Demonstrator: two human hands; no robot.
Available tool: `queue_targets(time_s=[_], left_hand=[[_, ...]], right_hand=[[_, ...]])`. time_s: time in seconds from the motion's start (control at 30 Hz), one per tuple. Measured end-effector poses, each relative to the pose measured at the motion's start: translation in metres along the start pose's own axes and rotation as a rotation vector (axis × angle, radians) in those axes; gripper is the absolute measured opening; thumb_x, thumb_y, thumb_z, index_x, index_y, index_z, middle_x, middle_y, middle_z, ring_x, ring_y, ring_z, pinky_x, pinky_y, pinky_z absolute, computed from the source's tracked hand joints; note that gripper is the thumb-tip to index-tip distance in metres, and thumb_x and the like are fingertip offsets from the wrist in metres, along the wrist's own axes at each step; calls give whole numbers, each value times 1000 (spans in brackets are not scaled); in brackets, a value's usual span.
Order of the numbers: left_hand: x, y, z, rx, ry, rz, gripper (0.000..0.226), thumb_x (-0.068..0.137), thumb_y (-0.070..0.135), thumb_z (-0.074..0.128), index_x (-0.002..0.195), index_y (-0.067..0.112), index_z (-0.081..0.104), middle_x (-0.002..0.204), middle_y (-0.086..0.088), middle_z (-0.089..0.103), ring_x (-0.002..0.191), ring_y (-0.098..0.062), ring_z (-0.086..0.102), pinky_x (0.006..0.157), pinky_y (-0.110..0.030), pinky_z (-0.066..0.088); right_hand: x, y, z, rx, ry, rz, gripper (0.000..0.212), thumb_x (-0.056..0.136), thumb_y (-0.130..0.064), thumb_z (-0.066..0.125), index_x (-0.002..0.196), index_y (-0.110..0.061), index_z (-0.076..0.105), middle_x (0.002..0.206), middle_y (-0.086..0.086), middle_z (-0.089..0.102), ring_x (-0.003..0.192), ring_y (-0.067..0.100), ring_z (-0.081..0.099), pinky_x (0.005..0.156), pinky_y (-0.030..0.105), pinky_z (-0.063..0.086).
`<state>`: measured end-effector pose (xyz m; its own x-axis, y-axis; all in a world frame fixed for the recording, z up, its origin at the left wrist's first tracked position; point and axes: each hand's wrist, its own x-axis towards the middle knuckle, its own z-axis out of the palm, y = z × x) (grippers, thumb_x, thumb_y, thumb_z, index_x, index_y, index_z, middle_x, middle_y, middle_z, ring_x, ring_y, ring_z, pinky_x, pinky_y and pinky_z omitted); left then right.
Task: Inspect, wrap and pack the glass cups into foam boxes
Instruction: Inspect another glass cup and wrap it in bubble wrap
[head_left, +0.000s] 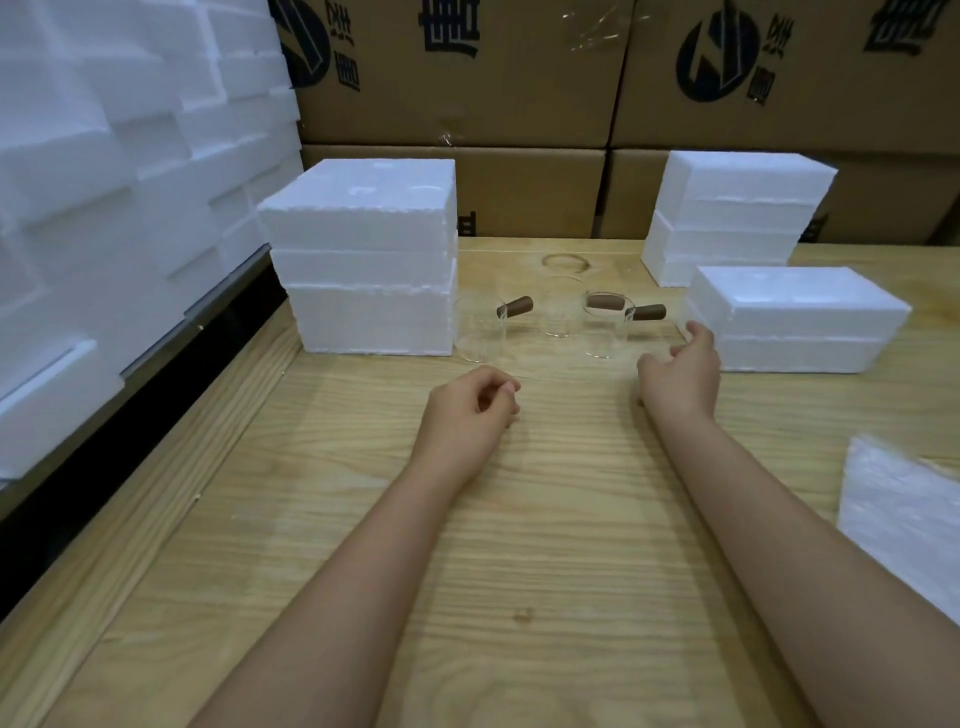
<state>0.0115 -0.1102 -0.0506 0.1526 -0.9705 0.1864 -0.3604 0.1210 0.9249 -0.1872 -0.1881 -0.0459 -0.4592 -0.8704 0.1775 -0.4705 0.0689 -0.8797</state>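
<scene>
- Three glass cups (563, 318) stand in a row at the far-mid part of the table (519, 545). All upright, bare glass, no wrap on any.
- Left cup (480, 335) is just beside the left foam stack (363, 270). Mid cup (558, 306) sits a bit further back. Right cup (605, 335) is near the low right foam stack (795, 322).
- Each has a brown wooden handle (514, 307) pointing off to the right.
- Right hand (680, 374) is out ahead, between the right cup and the low right foam stack. Fingers loose and apart, nothing in it. Thumb tip is v. close to the foam; we can't tell if it touches.
- Left hand (470, 410) rests on the table short of the left cup, fingers loosely curled, holding nothing.
- White wrap sheets (904, 519) lie at the table's right edge, well apart from both hands.
- Further out: a taller foam stack (737, 213) at back right, more foam (104, 182) piled along the left wall, cardboard cartons (467, 78) behind.
- Progress, our read: right at the start. No cup in hand and none wrapped.
- The foam boxes all look closed, so we can't tell if any hold cups already.
- Left to do: inspect, wrap, pack, x3.
- Prob. next: the right cup, as it's nearest the right hand.
</scene>
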Motion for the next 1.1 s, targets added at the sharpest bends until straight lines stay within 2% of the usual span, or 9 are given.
queue_targets(time_s=[0.1,0.17,0.27,0.33,0.47,0.53,0.67,0.97,1.1], left_hand=[[3,-1,1,27,-12,23,26,92,13,57,76,31,65,69,9,68,65,-6,62,75,-28,53],[4,-1,1,29,-15,21,25,92,13,57,76,30,65,69,10,68,65,-4,62,73,-25,52],[4,-1,2,32,-21,12,23,92,12,57,78,28,66,70,9,68,65,-5,62,72,-25,52],[4,0,2,29,-25,4,22,92,12,57,78,27,66,71,8,68,67,-9,63,75,-28,52],[4,1,2,24,-31,-7,20,92,12,57,80,25,66,73,5,69,71,-13,64,78,-32,53],[3,1,1,29,-35,2,18,92,12,57,82,23,67,75,2,70,72,-15,64,78,-33,52],[2,2,1,20,-40,3,18,93,12,56,83,22,67,76,0,69,70,-14,62,77,-33,52],[4,0,1,-7,-46,6,11,89,17,64,89,28,65,84,-3,70,76,-18,65,76,-29,52],[1,2,-2,-65,-146,65,64,78,37,78,132,37,44,116,13,58,93,2,59,76,-10,46]], right_hand=[[20,-2,4,-58,-12,-15,68,89,1,43,149,-23,23,141,15,35,114,28,49,86,26,35],[30,-4,8,-83,-38,-45,62,92,0,38,148,-25,29,132,15,43,104,30,56,88,33,47],[42,-9,16,45,-55,86,43,100,-14,33,141,-24,39,103,11,59,53,21,61,51,32,55],[47,-11,19,193,-42,185,31,102,-21,36,132,-21,44,78,6,62,40,14,57,45,27,55],[52,-10,21,402,-15,281,12,99,-24,48,102,-13,49,65,3,62,40,14,60,52,30,56],[53,-8,21,438,-7,295,19,98,-25,51,86,-10,51,63,4,65,42,16,59,51,30,53],[55,-8,21,576,-17,363,9,96,-17,54,97,-8,51,79,8,68,49,16,59,60,29,55],[23,-22,3,823,-7,471,21,92,-3,59,72,-8,53,80,4,56,59,15,59,60,22,56],[-15,-28,-13,923,-105,421,7,93,-2,57,86,-1,59,84,8,60,69,15,63,66,21,58]])
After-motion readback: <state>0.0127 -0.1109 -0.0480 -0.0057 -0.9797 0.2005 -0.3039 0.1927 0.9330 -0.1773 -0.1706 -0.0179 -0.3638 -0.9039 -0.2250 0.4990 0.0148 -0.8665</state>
